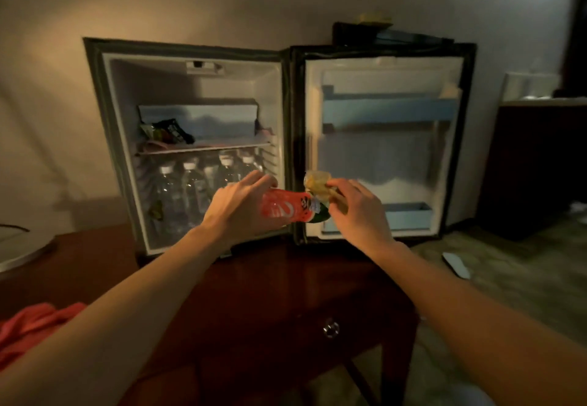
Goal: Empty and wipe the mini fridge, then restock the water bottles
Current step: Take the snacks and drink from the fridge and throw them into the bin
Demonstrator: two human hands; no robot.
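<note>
the mini fridge (203, 94) stands open on a dark wooden table (260, 294), its door (384, 138) swung wide to the right. the water bottles (197, 189) stand packed on the fridge floor under the shelf (206, 148), which carries a few dark snack packets (166, 132). in front of the opening, the left hand (244, 205) grips a red drink bottle (286, 208) lying sideways, and the right hand (355, 208) pinches a crumpled yellowish wrapper (317, 183) just above the bottle's end. a pink cloth (35, 323) lies at the table's left edge.
</note>
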